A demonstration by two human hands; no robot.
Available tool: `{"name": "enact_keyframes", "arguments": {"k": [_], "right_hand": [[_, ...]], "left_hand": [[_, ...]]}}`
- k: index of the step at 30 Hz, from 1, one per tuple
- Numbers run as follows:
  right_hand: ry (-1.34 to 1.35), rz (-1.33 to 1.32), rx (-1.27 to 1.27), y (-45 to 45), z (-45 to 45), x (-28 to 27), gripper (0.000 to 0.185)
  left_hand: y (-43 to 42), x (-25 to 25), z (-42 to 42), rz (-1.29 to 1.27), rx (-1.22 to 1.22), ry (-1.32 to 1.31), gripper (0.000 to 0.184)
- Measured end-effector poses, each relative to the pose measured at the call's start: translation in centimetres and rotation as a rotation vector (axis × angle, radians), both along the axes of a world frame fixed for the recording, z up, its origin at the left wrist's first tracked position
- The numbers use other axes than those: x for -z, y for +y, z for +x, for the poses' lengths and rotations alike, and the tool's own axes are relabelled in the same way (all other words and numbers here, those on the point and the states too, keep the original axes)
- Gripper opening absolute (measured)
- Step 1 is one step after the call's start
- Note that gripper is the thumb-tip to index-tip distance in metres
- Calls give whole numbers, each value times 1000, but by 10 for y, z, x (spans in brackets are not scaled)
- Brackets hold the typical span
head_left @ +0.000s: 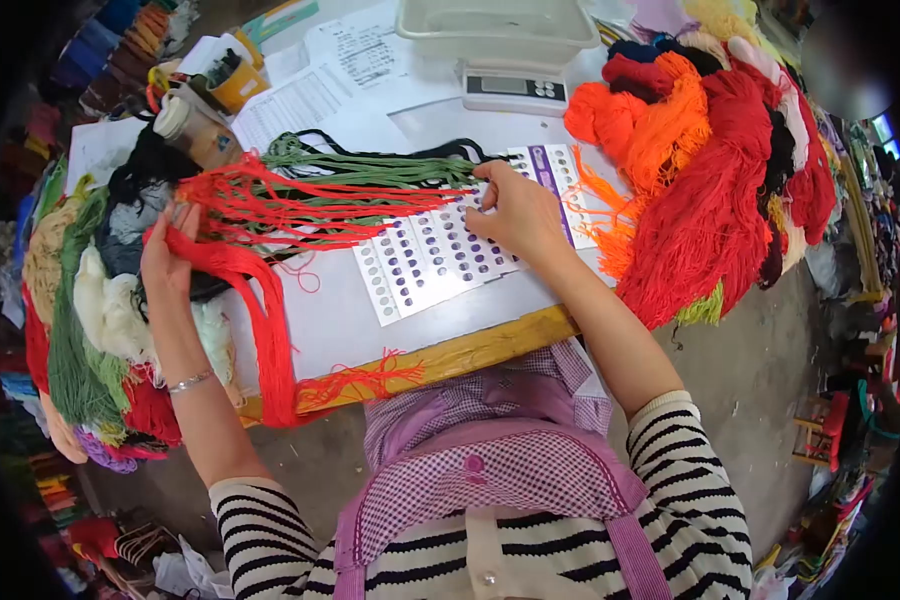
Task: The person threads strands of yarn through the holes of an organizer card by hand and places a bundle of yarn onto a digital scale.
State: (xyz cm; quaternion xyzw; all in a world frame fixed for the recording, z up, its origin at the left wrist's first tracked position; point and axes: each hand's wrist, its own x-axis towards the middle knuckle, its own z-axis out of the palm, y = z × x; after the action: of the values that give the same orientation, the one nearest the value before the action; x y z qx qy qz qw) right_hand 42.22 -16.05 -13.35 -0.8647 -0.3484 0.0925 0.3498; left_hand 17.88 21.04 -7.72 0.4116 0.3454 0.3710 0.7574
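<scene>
My left hand (pixel 168 255) is closed around a hank of red yarn (pixel 260 300) at the left of the table. One thick part of the hank hangs down over the table's front edge. Thinner red strands (pixel 340 210) stretch from there towards my right hand (pixel 518 212), whose curled fingers meet their tips. Exactly which strands lie in those fingers is partly hidden. Green yarn (pixel 390 172) and black yarn (pixel 315 135) lie just behind the red strands. Under my right hand is a white card with rows of purple and grey dots (pixel 435 265).
Orange and red yarn hanks (pixel 685 210) are heaped on the right. More hanks (pixel 80 300) hang off the left side. A scale (pixel 513 88) bearing a clear tub (pixel 500 35) stands at the back, near papers (pixel 305 100), a lidded jar (pixel 195 130) and a yellow cup (pixel 238 85).
</scene>
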Motion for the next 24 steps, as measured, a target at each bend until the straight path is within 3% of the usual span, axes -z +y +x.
{"name": "enact_keyframes", "arguments": {"k": [2,3,4,5,7,10,12,13,14,15,16,24], "right_hand": [[-46,33,-41,-2,1,7,49],[-80,53,-71,1,-1,8,48],[7,74,-131,2,-8,-8,36],[-1,86,-153,9,-18,-16,36],[368,583,-310,22,-40,-26,24],[508,604,-392,39,-69,-63,21],[588,662,-455,43,-76,-69,20],[764,672,-478,44,-77,-66,19],[942,676,-502,45,-79,-64,17],[941,673,-509,43,-80,-64,17],[958,694,-490,38,-80,-64,15],[992,772,-424,18,-77,-64,11]], "left_hand": [[18,18,-20,72,35,-62,29],[-25,2,-8,74,24,-88,33],[-55,-8,-2,-11,165,-261,38],[-84,-18,5,-92,383,-416,51],[-147,-42,21,-190,413,-411,70],[-191,-37,34,-196,528,-463,70],[-211,-31,44,63,613,-341,61],[-219,-32,46,66,614,-345,61],[-225,-34,47,255,599,-215,54],[-229,-36,47,441,576,-80,47],[-232,-38,47,443,510,-72,37],[-231,-41,45,293,469,-132,34]]}}
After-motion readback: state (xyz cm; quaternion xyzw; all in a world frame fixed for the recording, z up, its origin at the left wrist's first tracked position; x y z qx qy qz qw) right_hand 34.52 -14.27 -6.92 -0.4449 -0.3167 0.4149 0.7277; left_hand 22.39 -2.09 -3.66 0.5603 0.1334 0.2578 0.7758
